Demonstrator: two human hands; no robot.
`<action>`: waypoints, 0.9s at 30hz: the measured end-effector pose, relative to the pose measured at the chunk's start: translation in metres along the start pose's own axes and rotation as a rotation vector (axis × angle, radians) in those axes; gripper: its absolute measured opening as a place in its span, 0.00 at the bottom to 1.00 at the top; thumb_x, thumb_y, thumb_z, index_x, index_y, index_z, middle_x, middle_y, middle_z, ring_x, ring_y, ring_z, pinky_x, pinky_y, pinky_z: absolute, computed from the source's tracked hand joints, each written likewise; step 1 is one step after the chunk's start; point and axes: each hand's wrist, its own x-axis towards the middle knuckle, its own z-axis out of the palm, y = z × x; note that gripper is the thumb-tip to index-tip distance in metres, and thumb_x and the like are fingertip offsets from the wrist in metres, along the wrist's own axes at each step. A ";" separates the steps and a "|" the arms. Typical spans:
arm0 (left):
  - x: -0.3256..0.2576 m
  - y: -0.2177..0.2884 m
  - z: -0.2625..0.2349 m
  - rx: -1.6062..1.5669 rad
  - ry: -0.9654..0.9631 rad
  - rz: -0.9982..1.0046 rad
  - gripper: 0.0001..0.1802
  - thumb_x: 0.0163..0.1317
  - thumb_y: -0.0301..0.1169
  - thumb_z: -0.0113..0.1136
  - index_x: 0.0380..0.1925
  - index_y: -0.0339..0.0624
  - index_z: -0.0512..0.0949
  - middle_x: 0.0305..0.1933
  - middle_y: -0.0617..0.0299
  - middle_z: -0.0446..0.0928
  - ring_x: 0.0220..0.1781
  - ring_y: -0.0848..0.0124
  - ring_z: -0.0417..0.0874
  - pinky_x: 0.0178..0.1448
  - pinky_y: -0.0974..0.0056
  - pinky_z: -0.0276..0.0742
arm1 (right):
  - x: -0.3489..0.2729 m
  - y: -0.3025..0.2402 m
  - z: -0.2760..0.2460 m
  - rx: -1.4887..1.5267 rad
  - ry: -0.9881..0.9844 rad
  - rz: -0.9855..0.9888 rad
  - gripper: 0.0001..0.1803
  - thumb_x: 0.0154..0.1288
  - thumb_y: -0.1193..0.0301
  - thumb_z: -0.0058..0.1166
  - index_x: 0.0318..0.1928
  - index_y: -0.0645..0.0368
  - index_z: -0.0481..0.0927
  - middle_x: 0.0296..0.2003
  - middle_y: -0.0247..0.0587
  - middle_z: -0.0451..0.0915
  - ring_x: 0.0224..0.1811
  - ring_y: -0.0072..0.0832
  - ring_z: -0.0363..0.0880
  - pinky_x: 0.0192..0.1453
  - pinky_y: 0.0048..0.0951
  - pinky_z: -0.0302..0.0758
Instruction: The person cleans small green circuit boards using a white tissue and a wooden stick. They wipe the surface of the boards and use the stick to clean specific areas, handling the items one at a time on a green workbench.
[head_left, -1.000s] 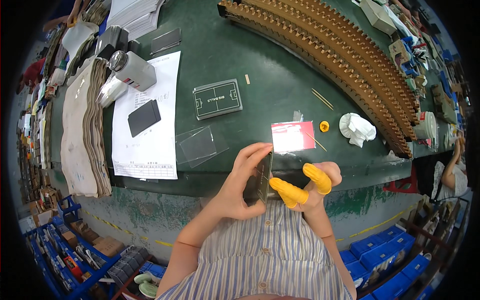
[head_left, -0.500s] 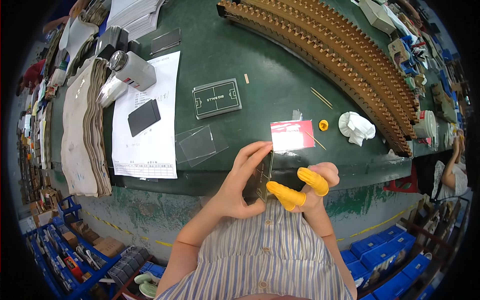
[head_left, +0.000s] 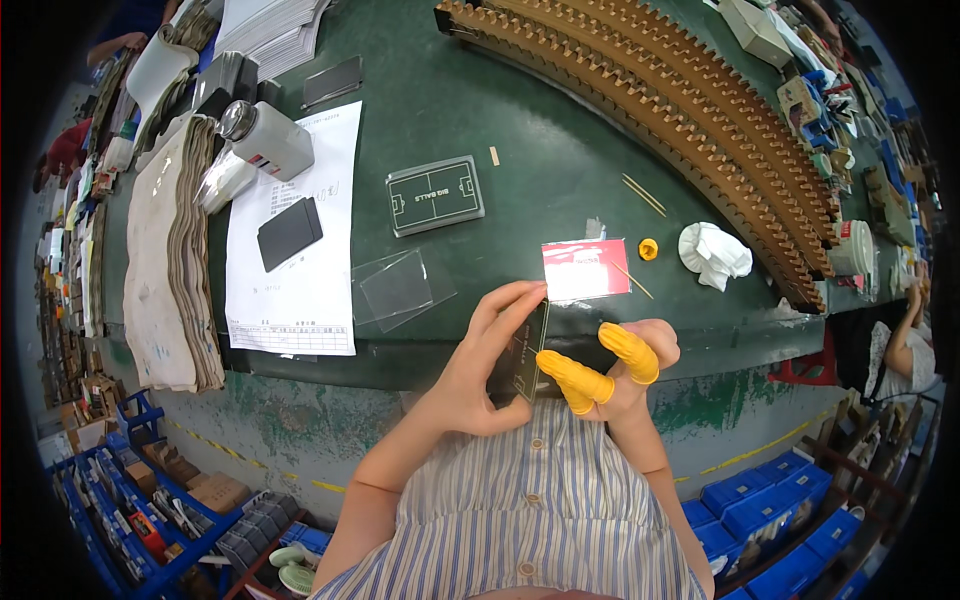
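My left hand (head_left: pixel 487 365) grips a thin dark card-sized plate (head_left: pixel 530 360) with pale printed lines, fingers at its far edge and thumb at its near edge. The plate stands on edge, seen at a steep angle. Yellow finger cots cover two digits of my right hand (head_left: pixel 622 372); the nearer one touches the plate's right face, and the other is held apart with the bare fingers curled behind it. Beyond my hands lies a red and white card (head_left: pixel 586 270) with a thin stick (head_left: pixel 633 281) across its edge. A similar dark printed plate (head_left: pixel 435 197) rests flat on the green table.
Clear sheets (head_left: pixel 405 290) lie left of my hands. Farther left are a paper form (head_left: pixel 290 310), black cards (head_left: pixel 290 235) and a pump bottle (head_left: pixel 268 142). To the right are a yellow cot (head_left: pixel 648 249), a white cloth (head_left: pixel 714 254), sticks (head_left: pixel 644 195) and notched wooden racks (head_left: pixel 650 95).
My right hand's yellow-covered digits have shifted slightly up and right, the nearer one moving up along the plate's face. My left hand keeps hold of the plate almost unmoved.
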 end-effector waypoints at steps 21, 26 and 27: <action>0.000 -0.001 0.003 -0.126 0.032 0.017 0.50 0.43 0.30 0.56 0.70 0.36 0.51 0.70 0.48 0.51 0.41 0.69 0.73 0.42 0.69 0.73 | -0.014 0.003 0.004 0.149 0.046 -0.112 0.24 0.43 0.48 0.66 0.42 0.39 0.78 0.43 0.33 0.64 0.46 0.31 0.60 0.47 0.28 0.62; -0.001 -0.001 0.004 -0.235 0.044 -0.013 0.48 0.49 0.43 0.53 0.70 0.33 0.51 0.69 0.45 0.54 0.40 0.69 0.73 0.41 0.68 0.72 | -0.001 0.001 -0.002 0.073 0.003 -0.059 0.19 0.50 0.52 0.62 0.45 0.37 0.81 0.49 0.29 0.70 0.50 0.31 0.61 0.50 0.33 0.61; -0.001 -0.002 0.004 -0.254 0.035 -0.015 0.48 0.50 0.45 0.53 0.70 0.33 0.51 0.68 0.44 0.55 0.38 0.70 0.73 0.40 0.69 0.71 | -0.001 0.000 -0.003 0.074 -0.014 -0.017 0.19 0.52 0.52 0.61 0.45 0.37 0.82 0.50 0.29 0.70 0.51 0.32 0.61 0.50 0.34 0.61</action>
